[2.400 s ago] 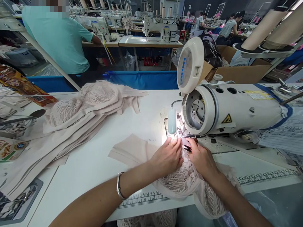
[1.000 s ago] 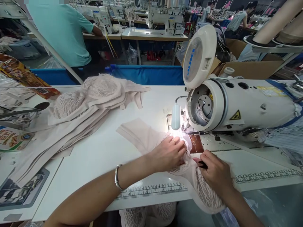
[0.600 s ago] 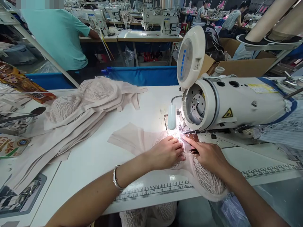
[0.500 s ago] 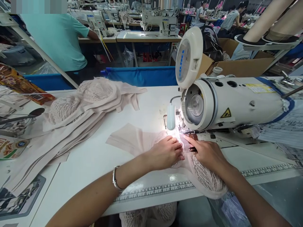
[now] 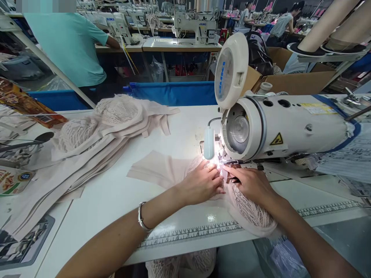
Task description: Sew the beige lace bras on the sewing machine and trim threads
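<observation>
Pressing stringy pale-pink lace (image 5: 251, 208) with bent-fingered left hand (image 5: 202, 183) — can't tell if pinching — and index-out right hand (image 5: 254, 186) curled round dark tool (image 5: 235, 180), by smooth barrel-shaped sewing machine (image 5: 271, 127).

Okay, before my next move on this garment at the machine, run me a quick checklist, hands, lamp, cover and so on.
1. Left hand on the garment: ok, fingers resting on it.
2. Right hand clear of the needle: cannot tell; its index finger points close to the glare, which hides the needle.
3. Dark tool at the right hand clear of the garment: cannot tell, mostly hidden.
4. Lamp lighting the work: ok.
5. Machine cover shut: not ok, it stands open.
6. Pile apart from the garment: ok, bare table between.
</observation>
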`<state>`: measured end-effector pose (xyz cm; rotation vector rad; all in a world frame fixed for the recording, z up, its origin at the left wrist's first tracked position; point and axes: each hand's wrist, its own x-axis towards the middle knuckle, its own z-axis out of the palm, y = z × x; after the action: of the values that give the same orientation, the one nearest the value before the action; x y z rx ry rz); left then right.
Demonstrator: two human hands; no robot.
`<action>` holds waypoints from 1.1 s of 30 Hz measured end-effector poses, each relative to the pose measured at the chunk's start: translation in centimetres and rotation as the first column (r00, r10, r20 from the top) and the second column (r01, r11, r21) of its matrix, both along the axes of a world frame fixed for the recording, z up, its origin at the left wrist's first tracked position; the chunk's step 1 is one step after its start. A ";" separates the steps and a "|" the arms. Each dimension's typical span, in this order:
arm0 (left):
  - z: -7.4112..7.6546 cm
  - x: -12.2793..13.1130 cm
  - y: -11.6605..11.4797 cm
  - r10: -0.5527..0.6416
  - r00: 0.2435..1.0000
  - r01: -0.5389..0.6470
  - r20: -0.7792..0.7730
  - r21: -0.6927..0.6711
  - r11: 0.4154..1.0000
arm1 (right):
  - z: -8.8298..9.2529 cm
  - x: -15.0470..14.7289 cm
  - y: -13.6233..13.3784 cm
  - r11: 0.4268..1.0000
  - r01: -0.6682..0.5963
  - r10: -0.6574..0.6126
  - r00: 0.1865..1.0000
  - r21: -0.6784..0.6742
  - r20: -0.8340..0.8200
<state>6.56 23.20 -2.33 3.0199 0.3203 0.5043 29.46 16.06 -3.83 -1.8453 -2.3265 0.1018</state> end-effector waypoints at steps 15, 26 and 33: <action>-0.1 -0.6 -0.1 0.085 0.996 -0.085 -0.023 -0.012 0.996 | 0.8 0.8 0.5 0.994 -0.108 0.107 0.994 -0.016 -0.017; 0.2 -0.5 0.2 0.114 0.993 -0.116 -0.023 -0.075 0.990 | 1.3 1.4 1.1 0.991 -0.124 0.123 0.992 -0.045 -0.013; -0.3 -0.1 -0.4 0.070 0.997 -0.071 -0.011 -0.064 0.995 | 1.8 1.6 -2.2 0.992 -0.008 -0.006 0.993 0.125 0.118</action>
<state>6.43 22.78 -2.62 2.9578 0.4366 0.4762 31.11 13.83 -2.02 -1.8359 -2.3511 -0.1542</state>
